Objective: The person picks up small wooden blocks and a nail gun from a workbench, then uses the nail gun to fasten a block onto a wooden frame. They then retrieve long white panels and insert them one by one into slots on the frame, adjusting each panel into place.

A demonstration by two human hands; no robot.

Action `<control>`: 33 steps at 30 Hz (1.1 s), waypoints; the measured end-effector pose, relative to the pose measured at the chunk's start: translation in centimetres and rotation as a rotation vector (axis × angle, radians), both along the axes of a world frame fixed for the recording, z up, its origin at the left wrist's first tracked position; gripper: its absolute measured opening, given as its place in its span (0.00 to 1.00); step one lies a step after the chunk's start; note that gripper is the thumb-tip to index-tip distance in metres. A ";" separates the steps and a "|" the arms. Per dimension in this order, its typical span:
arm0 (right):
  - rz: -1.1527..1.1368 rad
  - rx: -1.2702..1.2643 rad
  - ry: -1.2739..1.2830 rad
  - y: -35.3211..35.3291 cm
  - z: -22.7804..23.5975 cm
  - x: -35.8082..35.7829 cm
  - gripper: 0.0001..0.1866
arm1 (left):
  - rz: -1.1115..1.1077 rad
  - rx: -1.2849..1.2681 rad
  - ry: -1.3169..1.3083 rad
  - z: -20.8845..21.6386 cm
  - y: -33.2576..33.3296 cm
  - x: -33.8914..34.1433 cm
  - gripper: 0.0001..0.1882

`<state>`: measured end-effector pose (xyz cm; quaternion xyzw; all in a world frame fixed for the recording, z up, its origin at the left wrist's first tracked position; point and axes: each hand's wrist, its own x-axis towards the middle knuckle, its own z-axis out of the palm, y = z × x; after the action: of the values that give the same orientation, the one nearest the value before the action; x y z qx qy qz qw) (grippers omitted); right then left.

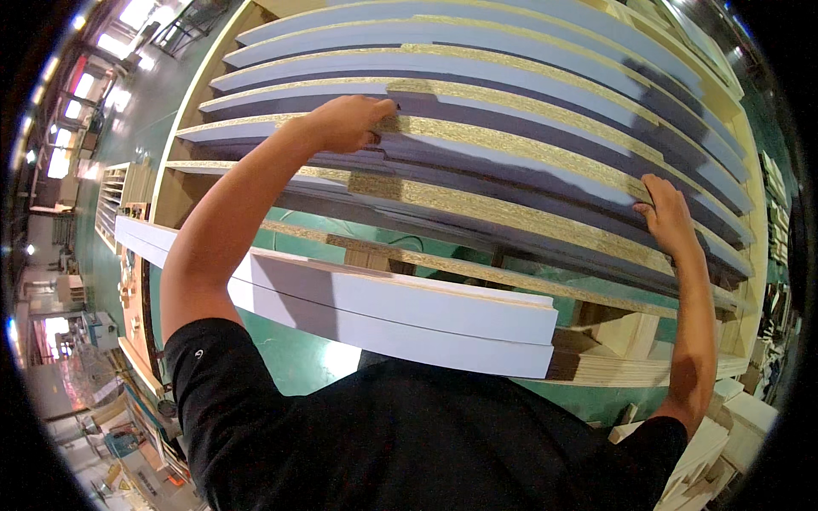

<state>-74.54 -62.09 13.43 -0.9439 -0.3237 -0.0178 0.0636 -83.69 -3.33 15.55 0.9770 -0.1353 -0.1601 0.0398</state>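
Observation:
Several long chipboard panels with pale grey-white faces stand on edge, side by side, in a wooden frame (pixel 198 94). My left hand (pixel 348 124) is closed over the raw top edge of one chipboard panel (pixel 511 143), left of its middle. Farther right, my right hand (pixel 667 213) grips what looks like the same panel, thumb on the near side and fingers over the edge. Nearer to me, white strips (pixel 426 315) lie stacked across the front, close to my body. The undersides of the fingers are partly hidden.
A narrow chipboard rail (pixel 477 268) runs between the panels and the white strips. Wooden blocks (pixel 618 330) sit at the frame's front right. Tools and timber lie at the lower left, beside a wooden bench edge (pixel 135 298). Stacked boards (pixel 724 443) are at the lower right.

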 end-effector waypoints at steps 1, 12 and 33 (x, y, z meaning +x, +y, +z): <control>-0.030 -0.035 0.021 0.2 0.1 -0.1 0.25 | 0.005 -0.005 0.004 0.0 0.2 -0.1 0.24; -0.066 0.025 -0.019 -0.5 1.3 -0.9 0.24 | -0.120 0.096 -0.008 0.3 -0.5 3.0 0.25; -0.323 -0.229 0.055 -13.1 2.4 2.1 0.13 | -0.009 0.067 -0.163 -2.3 2.6 -0.7 0.29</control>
<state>-72.49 -75.20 15.83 -0.9847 -0.1661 0.0352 -0.0392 -84.38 -0.74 13.23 0.9869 -0.1372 -0.0849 -0.0048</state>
